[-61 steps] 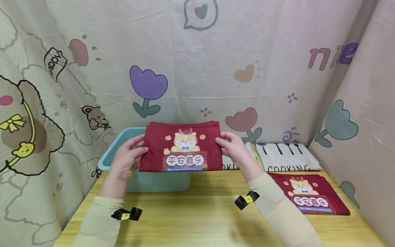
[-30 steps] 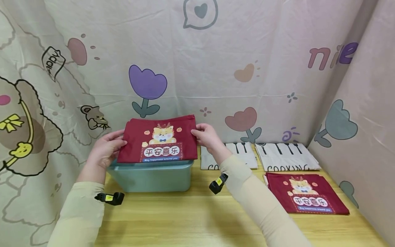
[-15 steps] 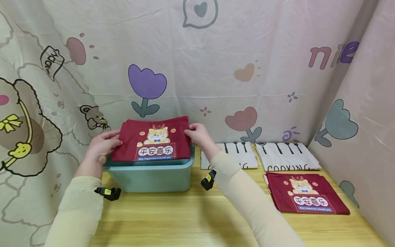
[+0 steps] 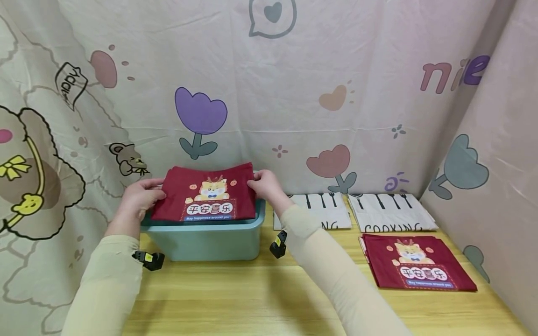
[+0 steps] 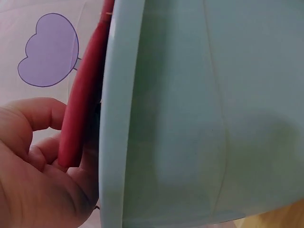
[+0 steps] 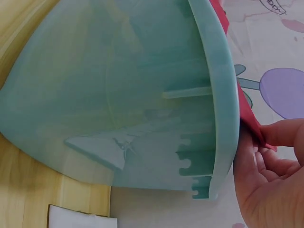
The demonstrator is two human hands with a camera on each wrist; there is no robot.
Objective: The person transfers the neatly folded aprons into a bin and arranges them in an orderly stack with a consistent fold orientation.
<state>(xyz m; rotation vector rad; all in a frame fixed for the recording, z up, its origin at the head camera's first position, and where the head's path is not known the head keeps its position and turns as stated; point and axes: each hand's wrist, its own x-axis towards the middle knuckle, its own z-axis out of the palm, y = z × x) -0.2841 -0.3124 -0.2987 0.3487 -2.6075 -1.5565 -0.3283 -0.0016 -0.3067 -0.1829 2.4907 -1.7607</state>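
Note:
A folded dark-red apron (image 4: 172,196) with a cartoon animal print lies flat over the mouth of a light-green plastic bin (image 4: 214,245). My left hand (image 4: 138,200) pinches its left edge between thumb and fingers; the left wrist view shows the folded edge (image 5: 78,109) gripped just beyond the bin's rim (image 5: 116,114). At the opposite side, my right hand (image 4: 269,186) pinches the right edge, and in the right wrist view the red corner (image 6: 254,126) sits between thumb and fingers beside the rim. The bin's inside is mostly hidden by the apron.
Two folded white cloths with utensil prints, one (image 4: 313,212) partly behind my right arm and another (image 4: 391,214), lie along the back of the wooden table (image 4: 235,298). In front of them rests a second folded red apron (image 4: 378,261). Printed curtains (image 4: 269,93) enclose the back and sides.
Both hands have carried the red apron left, from in front of the bin to over its opening, then lowered it slightly. The other folded cloths have stayed put.

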